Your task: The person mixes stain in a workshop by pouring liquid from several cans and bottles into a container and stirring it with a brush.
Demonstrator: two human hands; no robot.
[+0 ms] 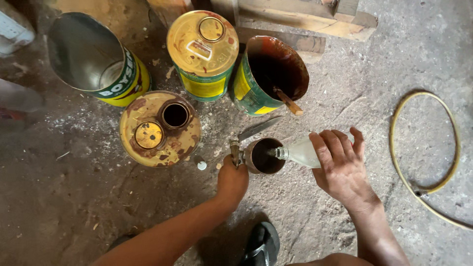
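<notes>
Left hand: the left hand (232, 178) was closed around the handle side of a small round metal cup with a dark brown inside (264, 155), steadying it on the grey concrete floor (374, 98).
Right hand: the right hand (339, 165) gripped a clear glass bottle (299, 151), tipped nearly flat with its neck over the cup's rim.
Spill risk: the bottle mouth sat at the rim's edge, so a small wobble could probably send liquid down the outside onto the floor.
Overfill risk: the cup was small; a fast pour could likely flood it, since the level inside was hard to read.
Knock risk: the open green-and-yellow tin of dark brown liquid with a wooden stick (270, 75) stood near, and an elbow might tip it.
Nearby: a flat metal blade (256, 128) lay just beside the cup; a paint-stained round can with an open spout (160, 128) stood to its left.
Hidden: the fingers covered most of the bottle, so its contents and fill could not be told.
Unclear: whether liquid was flowing could not be made out.
Cut off: a yellowish hose loop (423, 148) ran out of the frame at the right.
</notes>
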